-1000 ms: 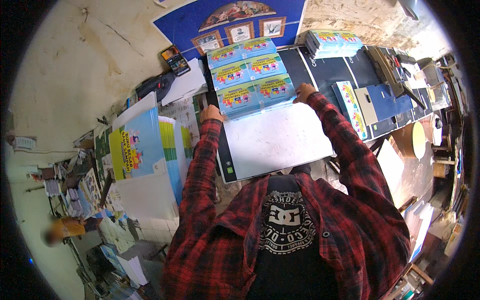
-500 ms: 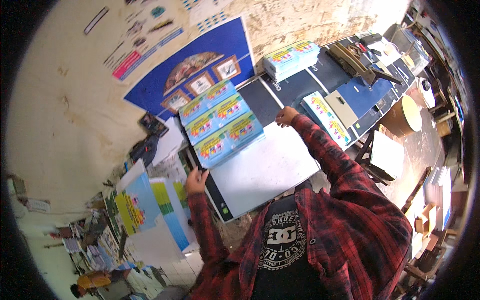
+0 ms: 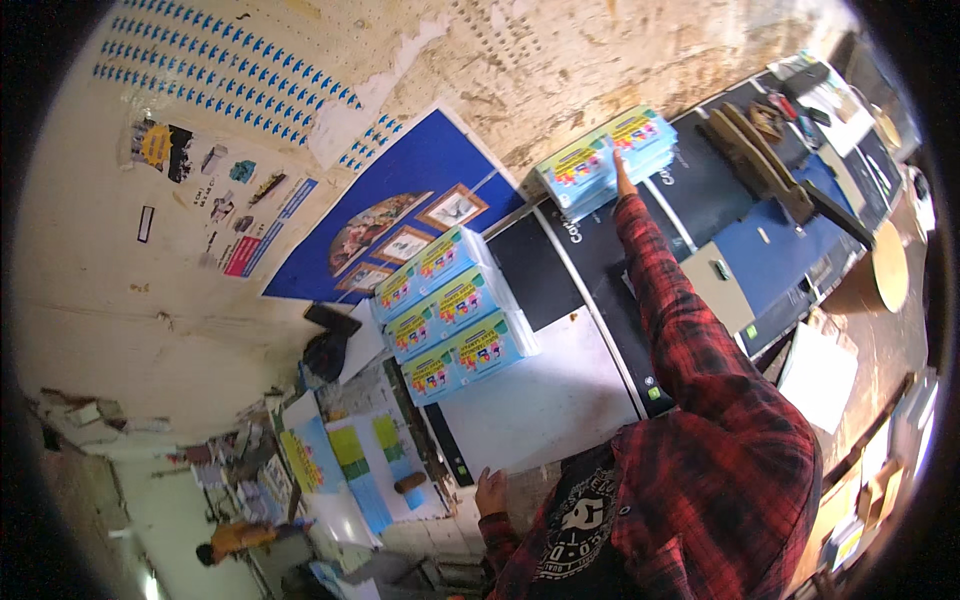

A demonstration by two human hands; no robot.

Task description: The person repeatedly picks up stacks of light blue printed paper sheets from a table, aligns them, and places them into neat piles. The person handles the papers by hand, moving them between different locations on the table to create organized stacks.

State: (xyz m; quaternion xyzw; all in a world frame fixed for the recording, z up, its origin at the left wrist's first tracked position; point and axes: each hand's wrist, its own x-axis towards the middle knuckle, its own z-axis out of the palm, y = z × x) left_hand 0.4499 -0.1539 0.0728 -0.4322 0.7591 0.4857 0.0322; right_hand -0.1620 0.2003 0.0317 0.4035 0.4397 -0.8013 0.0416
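My right hand (image 3: 624, 178) reaches to the back, fingers stretched out flat against a stack of light-blue and yellow printed sheets (image 3: 590, 165). The top of that stack sits slightly askew over the layers below. Low at the near edge of the table, my left hand (image 3: 491, 492) is held open with nothing in it, next to a white board (image 3: 550, 400). Three more piles of the same printed sheets (image 3: 460, 355) stand side by side at the board's far left. My right sleeve hides part of the dark table covering.
Farther right are a beige flat block (image 3: 718, 285), a blue sheet (image 3: 790, 250) and a wooden clamp-like tool (image 3: 755, 165). A round brown container (image 3: 875, 270) stands by the table's right edge. Left of the table lie printed sheets (image 3: 350, 460); another person (image 3: 245, 540) is far off at lower left.
My right hand has gone from the white board to the back stack. My left hand has left the near pile's corner and drawn back. The low pile beside the beige block no longer shows.
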